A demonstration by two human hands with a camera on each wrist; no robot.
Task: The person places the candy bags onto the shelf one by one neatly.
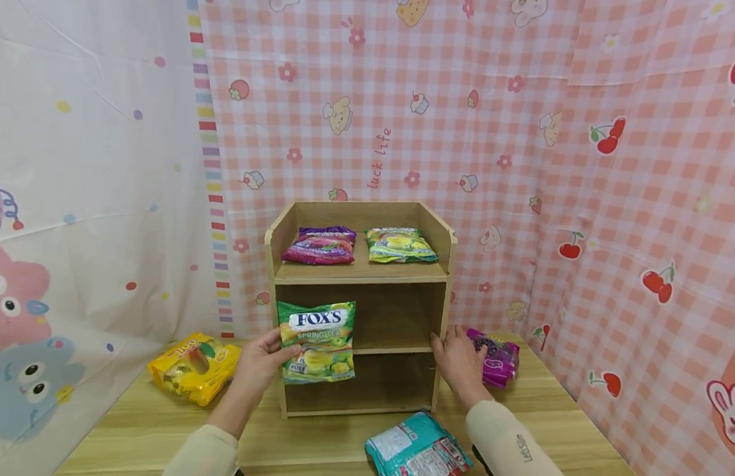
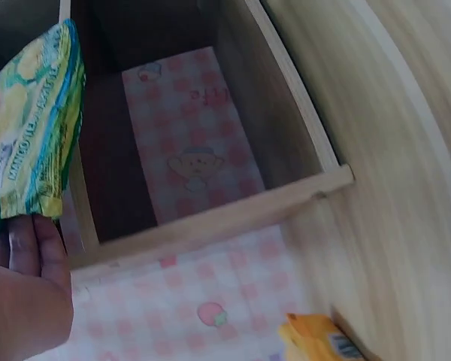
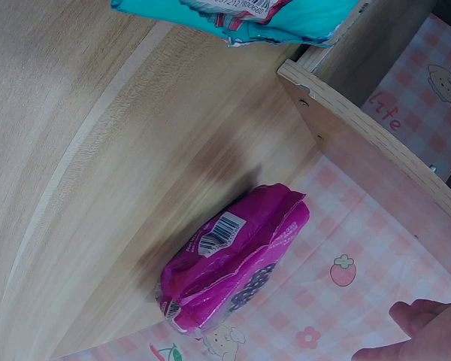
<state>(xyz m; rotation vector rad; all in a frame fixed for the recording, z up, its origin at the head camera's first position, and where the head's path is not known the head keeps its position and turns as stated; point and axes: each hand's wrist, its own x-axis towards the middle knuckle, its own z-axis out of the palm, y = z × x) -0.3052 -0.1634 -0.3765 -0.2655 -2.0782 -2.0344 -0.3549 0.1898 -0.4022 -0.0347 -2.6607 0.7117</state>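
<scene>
My left hand (image 1: 262, 360) grips a green Fox's Spring Tea candy bag (image 1: 318, 354) by its left edge, thumb across the front. The bag stands upright before the left part of the small wooden shelf (image 1: 361, 279), overlapping its middle and lower levels. In the left wrist view, fingertips show at the lower end of the green candy bag (image 2: 31, 128). My right hand (image 1: 461, 363) is at the shelf's right side panel, a fingertip right at its front edge and other fingers spread. Just beyond that hand, a purple candy bag (image 1: 503, 362) lies on the table.
On the top shelf lie a purple-red candy bag (image 1: 321, 246) and a green-yellow one (image 1: 401, 246). A yellow candy bag (image 1: 195, 370) lies left of the shelf. In front, a teal bag (image 1: 416, 446) lies on the wooden table (image 1: 320, 446). Patterned curtains (image 1: 367, 119) hang behind.
</scene>
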